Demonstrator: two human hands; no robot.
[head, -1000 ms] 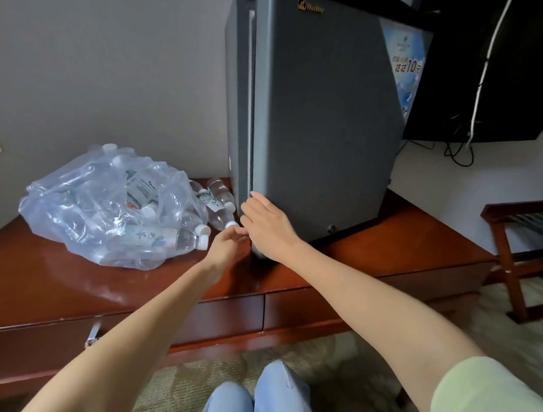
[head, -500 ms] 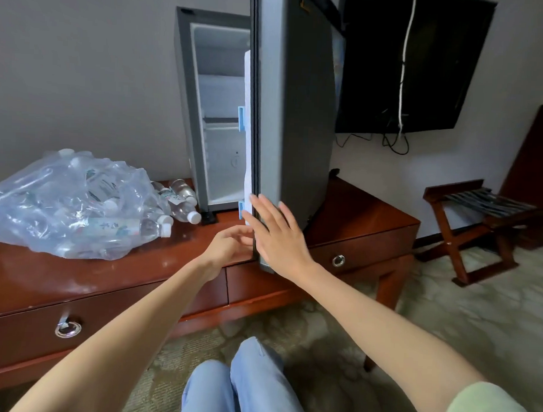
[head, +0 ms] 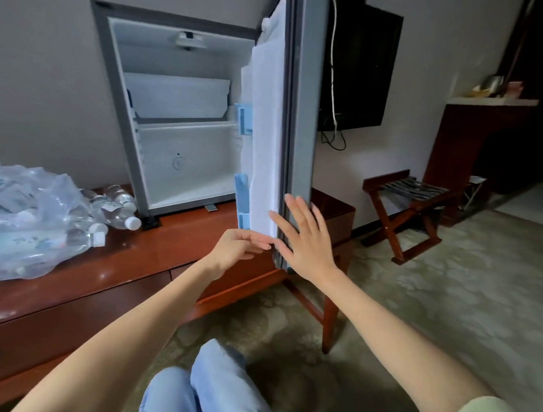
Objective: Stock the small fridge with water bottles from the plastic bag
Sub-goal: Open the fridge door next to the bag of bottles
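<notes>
Head view: at nine o'clock the plastic bag (head: 23, 226) lies on the wooden cabinet (head: 169, 242), with water bottles (head: 120, 213) spilling from its mouth just beside the small fridge (head: 113, 90), whose open cavity at twelve o'clock shows no bottles. Near centre our left hand (head: 240, 251), fingers loosely bent and holding nothing, meets the lower corner of the door (head: 302, 113), and at its three o'clock our right hand (head: 306, 241) lies flat and spread on the door's edge. We should push the door wide with that flat palm, then send the left hand to the nearest loose bottle.
</notes>
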